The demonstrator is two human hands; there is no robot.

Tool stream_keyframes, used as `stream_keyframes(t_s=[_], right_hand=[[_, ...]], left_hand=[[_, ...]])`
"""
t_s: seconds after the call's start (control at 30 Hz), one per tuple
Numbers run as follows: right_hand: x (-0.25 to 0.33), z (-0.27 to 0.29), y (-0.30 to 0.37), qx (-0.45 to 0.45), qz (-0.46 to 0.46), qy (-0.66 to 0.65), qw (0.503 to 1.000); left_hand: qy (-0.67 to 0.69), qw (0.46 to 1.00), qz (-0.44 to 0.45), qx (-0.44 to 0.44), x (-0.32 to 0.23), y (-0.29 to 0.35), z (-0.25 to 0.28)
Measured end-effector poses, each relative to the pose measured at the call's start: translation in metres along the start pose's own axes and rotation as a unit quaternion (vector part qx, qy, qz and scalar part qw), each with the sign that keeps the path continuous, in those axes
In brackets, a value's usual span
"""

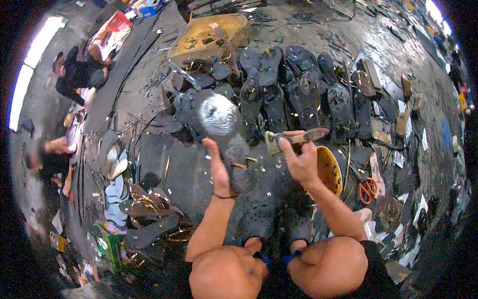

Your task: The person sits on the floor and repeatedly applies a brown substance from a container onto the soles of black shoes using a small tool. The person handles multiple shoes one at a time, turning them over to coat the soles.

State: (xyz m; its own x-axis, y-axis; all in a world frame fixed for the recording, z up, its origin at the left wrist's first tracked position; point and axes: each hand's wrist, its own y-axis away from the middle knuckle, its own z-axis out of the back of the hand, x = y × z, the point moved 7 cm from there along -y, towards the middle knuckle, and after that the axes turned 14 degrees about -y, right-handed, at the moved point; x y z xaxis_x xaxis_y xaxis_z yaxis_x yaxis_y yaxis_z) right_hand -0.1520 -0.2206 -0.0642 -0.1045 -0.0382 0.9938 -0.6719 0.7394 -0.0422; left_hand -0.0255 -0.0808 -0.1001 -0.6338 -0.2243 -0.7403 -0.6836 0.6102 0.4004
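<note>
My left hand is at the left edge of a dark, blurred shoe sole, seemingly gripping it; its fingers are partly hidden. Thin brownish pieces show across the sole's middle. Just beyond stands a shiny silver, rounded thing, whose kind I cannot make out. To the right, my right hand is closed around a short tool with a brown wooden end and a pale yellowish block-like end. That tool is held above the floor, apart from the sole. Several dark sandal soles lie in rows beyond both hands.
Beside my right forearm sits a yellow bowl with dark residue, then orange-handled scissors. A yellow basin stands far ahead. Sandals with gold straps lie at left. Another person sits far left. Wooden pieces and scraps are scattered right.
</note>
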Motion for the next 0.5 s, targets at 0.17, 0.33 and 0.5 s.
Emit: stream_keyframes(t_s=[0.17,0.33,0.5], right_hand=[[0.066,-0.073,0.063,0.248,0.068,-0.06,0.965],[0.018,-0.031,0.015,0.074,-0.002,0.081,0.994],[0.026,-0.06,0.064,0.224,-0.006,0.056,0.973]], left_hand=[[0.065,0.984,0.165,0.029,0.049,0.012,0.004],[-0.012,0.998,0.053,0.015,0.041,0.003,0.033],[0.081,0.99,0.063,0.099,0.039,-0.03,0.049]])
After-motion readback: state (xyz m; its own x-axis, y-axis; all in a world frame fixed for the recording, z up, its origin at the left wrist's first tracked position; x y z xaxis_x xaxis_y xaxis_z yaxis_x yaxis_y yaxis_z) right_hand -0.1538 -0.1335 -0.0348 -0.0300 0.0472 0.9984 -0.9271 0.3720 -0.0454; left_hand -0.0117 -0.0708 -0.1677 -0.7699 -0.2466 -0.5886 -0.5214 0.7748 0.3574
